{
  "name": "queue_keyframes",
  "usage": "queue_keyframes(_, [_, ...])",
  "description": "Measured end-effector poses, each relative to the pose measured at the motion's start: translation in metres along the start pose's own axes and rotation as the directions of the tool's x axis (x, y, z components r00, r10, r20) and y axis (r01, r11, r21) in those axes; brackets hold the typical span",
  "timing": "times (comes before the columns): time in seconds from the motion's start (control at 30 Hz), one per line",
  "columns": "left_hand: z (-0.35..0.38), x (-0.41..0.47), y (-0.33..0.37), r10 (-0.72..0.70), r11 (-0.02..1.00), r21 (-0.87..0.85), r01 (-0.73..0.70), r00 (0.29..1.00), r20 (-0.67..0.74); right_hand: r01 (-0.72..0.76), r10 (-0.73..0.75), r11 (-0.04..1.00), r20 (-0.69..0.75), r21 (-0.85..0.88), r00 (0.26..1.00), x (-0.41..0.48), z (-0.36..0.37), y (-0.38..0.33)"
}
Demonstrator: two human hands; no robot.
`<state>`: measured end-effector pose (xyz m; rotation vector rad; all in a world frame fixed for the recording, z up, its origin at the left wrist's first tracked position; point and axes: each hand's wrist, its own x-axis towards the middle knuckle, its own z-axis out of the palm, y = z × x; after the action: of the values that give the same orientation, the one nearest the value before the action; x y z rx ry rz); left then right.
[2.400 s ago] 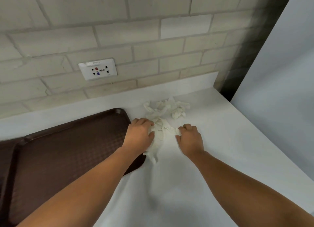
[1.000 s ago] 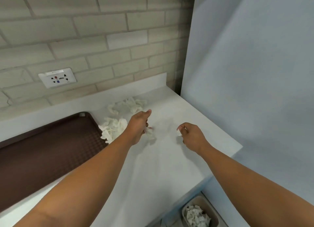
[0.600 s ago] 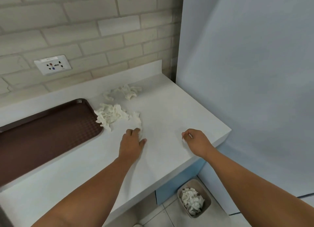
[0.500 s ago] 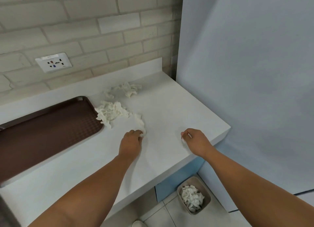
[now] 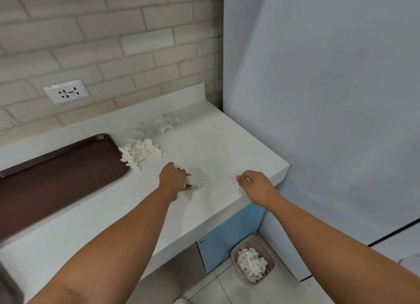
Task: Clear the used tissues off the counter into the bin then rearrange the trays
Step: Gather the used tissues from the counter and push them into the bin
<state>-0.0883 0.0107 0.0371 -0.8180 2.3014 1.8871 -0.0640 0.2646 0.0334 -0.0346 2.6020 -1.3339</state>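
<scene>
Two heaps of crumpled white tissues lie on the white counter (image 5: 222, 149): one heap (image 5: 141, 152) at the corner of the brown tray (image 5: 63, 178), the other heap (image 5: 159, 124) by the back wall. My left hand (image 5: 175, 178) is curled knuckles-up on the counter in front of the near heap, gripping a tissue piece whose white tip (image 5: 200, 185) pokes out by the fingers. My right hand (image 5: 254, 183) hovers at the counter's front right corner, fingers curled, pinching a small white tissue scrap. The beige bin (image 5: 270, 251) stands on the floor below, holding tissues.
A second dark tray's edge (image 5: 9, 287) shows at the bottom left. A wall socket (image 5: 67, 94) sits on the brick wall. A pale blue panel (image 5: 318, 99) closes off the right side. A blue cabinet front (image 5: 227, 231) is under the counter.
My left hand has dragged a tissue piece away from the near heap toward the front edge and closed round it. My right hand has stayed at the counter corner.
</scene>
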Motion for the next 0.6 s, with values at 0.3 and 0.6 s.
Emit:
queue_keyframes(0.3, [0.062, -0.064, 0.005, -0.211, 0.963, -0.047, 0.265, 0.852, 0.48, -0.065, 0.069, 0.996, -0.05, 0.064, 0.996, -0.045, -0.028, 0.039])
queue_keyframes(0.6, [0.13, -0.106, -0.043, -0.287, 0.957, 0.175, 0.233, 0.662, 0.692, -0.19, 0.232, 0.952, -0.16, 0.242, 0.96, -0.09, -0.045, 0.103])
